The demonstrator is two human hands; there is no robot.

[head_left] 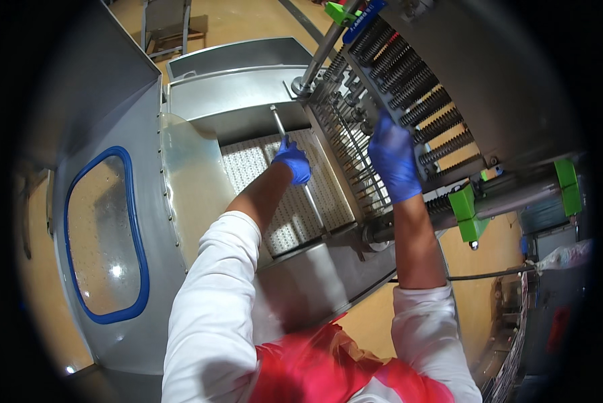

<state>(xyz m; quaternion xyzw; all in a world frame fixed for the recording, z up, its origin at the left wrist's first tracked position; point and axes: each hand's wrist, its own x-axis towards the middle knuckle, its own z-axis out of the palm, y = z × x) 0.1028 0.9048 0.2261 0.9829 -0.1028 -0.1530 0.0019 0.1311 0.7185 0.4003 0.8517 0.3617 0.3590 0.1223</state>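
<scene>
Well, the left grip [292,163] is wrapped around a slim metal rod [312,203], which slants over a dotted pale plate [244,163], one end beyond that grip and the other on its near side. The right grip [392,158] reaches in by the dark coil springs [439,125], with the thin upright needles [350,158] just to its left; its fingers are blurred and partly hidden, so I cannot tell whether it holds anything. To work well here, the left grip should bear steadily on the rod without sideways pull, while the right one moves slowly, keeping fingertips off the needles and out of the spring coils. As for edges, a steel frame bar [333,166] runs between the two grips, and a guide post [516,197] with a green clamp [462,211] lies right of and nearer than the right grip. There is more room left of the left grip, over the plate toward the clear curved panel [192,181]; the right grip looks hemmed in, its easiest way out being back toward the body
</scene>
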